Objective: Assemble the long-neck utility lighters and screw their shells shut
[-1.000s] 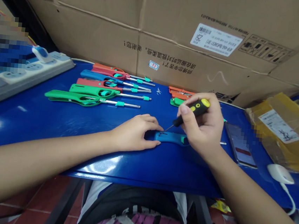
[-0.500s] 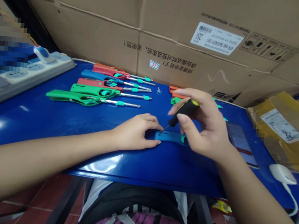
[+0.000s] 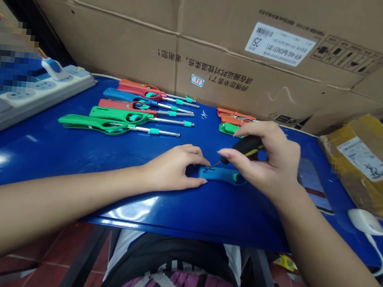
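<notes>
Blue lighter (image 3: 221, 175), open room before table edge (image 3: 186, 233)

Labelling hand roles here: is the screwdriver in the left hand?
No, the right hand grips the screwdriver, while the left hand holds one end of the blue lighter.
</notes>
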The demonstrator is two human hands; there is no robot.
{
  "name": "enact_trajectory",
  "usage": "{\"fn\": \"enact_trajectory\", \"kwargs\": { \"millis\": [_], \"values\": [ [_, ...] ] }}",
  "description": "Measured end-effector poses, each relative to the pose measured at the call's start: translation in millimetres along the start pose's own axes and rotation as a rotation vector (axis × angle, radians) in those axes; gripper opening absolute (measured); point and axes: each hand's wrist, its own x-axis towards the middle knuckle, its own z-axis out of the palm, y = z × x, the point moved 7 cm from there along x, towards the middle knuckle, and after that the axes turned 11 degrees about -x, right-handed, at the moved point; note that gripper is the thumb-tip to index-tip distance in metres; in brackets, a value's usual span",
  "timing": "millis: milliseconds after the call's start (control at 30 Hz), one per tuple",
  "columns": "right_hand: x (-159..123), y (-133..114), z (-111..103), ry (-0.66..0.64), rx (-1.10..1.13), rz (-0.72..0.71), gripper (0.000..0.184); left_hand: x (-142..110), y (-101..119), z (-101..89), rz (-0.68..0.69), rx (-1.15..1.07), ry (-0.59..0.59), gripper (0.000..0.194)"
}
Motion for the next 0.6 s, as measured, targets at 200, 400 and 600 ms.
{"fn": "enact_trajectory", "kwargs": {
  "millis": [200, 400, 600],
  "values": [
    [-1, 5, 10, -0.164, 0.175, 0.079, 0.044, 0, 1, 0.3, -0.023, -0.007, -0.024, 0.031],
    [2, -4, -2, -0.019, -0.020, -0.057, 0.026, 1, 1, 3.4, -0.006, 0.016, -0.067, 0.034],
    [2, -7, 0, -0.106, 0.076, -0.066, 0.025, 1, 1, 4.4, 0.001, 0.033, -0.069, 0.035]
  ]
}}
